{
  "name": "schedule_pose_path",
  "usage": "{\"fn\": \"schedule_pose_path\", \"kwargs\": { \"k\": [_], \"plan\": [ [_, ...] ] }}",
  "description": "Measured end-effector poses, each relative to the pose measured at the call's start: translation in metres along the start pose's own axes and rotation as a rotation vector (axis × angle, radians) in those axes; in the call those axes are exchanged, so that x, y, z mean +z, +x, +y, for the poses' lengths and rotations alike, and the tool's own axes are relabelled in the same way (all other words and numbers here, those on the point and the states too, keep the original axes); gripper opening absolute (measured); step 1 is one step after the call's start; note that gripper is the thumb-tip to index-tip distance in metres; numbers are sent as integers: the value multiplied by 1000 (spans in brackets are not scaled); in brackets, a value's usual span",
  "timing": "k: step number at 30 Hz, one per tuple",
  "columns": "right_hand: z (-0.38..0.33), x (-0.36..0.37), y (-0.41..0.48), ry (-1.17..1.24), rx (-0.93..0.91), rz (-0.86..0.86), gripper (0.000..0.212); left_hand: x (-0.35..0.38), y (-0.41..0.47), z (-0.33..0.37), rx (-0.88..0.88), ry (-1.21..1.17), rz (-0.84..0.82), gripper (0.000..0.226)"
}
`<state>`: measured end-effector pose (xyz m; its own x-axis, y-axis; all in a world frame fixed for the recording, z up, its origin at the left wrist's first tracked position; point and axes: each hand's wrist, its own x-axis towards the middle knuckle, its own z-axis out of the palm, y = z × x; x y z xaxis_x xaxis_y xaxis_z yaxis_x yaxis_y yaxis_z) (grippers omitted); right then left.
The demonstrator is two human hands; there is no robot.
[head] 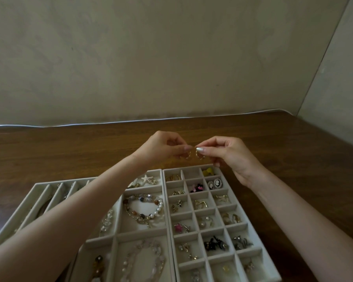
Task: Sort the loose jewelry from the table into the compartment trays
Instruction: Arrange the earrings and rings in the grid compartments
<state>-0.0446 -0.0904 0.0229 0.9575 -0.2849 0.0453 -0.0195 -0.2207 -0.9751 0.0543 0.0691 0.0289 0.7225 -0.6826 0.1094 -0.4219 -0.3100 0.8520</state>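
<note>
At the centre of the frame we hold both hands close together above the brown wooden table [69, 151]. Our left hand [161, 147] pinches a small gold hoop earring [187, 155]. Our right hand [228, 153] pinches a second gold hoop [198, 154]. Both hoops hang just beyond the far rim of the pale grey compartment trays [183, 168], which fill the lower frame with sorted pieces.
</note>
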Motion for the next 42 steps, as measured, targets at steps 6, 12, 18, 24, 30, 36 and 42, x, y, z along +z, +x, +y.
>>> {"fn": "schedule_pose_path", "kwargs": {
  "k": [6, 12, 18, 24, 30, 36, 42],
  "plan": [
    [1, 0, 1, 195, 60, -45, 11, -3, 2, -5, -55, -104, -33, 6],
    [-1, 4, -2, 259, 52, -61, 16, -2, 1, -3, -57, -208, 47, 9],
    [-2, 10, -5, 72, -124, -26, 15, 2, 0, -1, -63, -240, 171, 12],
    [1, 15, -7, -215, -338, 38, 12, 7, -1, 1, -65, -281, 190, 13],
    [11, 17, -1, -424, -514, 124, 9, 9, -3, 5, -55, -332, 154, 14],
    [12, 16, -1, -531, -547, 128, 16, 8, -3, 5, -54, -248, 90, 14],
    [12, 12, 0, -583, -419, -4, 37, 12, -2, -1, -14, 141, 92, 6]
  ]
}}
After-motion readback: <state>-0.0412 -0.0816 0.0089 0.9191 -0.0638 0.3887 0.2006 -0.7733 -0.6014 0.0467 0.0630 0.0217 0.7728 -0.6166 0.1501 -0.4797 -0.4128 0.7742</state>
